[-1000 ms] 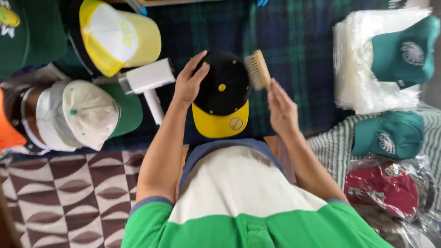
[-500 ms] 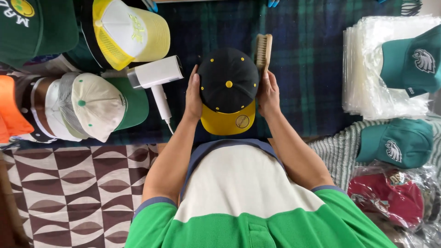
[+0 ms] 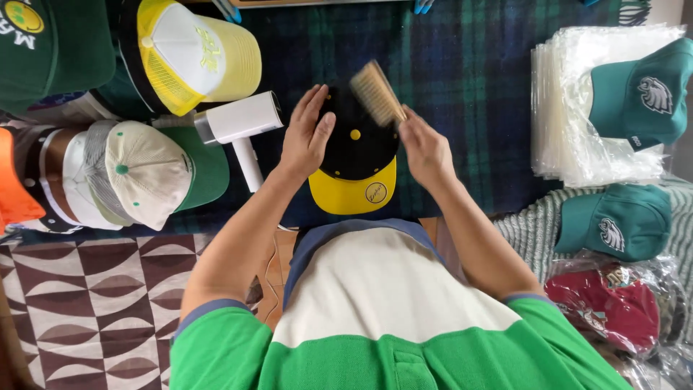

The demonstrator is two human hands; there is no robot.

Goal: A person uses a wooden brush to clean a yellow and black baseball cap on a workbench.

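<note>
In the head view, the left hand [image 3: 307,133] lies flat and spread against the left side of a black cap with a yellow brim [image 3: 355,162], fingers apart and pressing on the crown rather than clamped round it. The cap sits near the middle of the near edge of a dark plaid cloth [image 3: 462,94], brim pointing toward the person, a round sticker showing on the brim. The right hand [image 3: 424,148] is closed on the handle end of a wooden brush [image 3: 377,92], which tilts across the upper right part of the cap's crown, bristles facing the cap.

Just left of the cap lies a white handheld steamer [image 3: 238,126], its handle running toward the near edge. Along the left edge of the cloth sit a cream and green cap [image 3: 148,173], a yellow and white mesh cap [image 3: 191,54] and, at the far left corner, a dark green cap [image 3: 54,43].

At the right edge a stack of clear plastic bags [image 3: 570,115] carries a teal cap [image 3: 642,94]. A second teal cap [image 3: 613,220] rests nearer the person on a striped cloth [image 3: 523,238], with a red cap in a plastic bag [image 3: 603,300] just below it.
</note>
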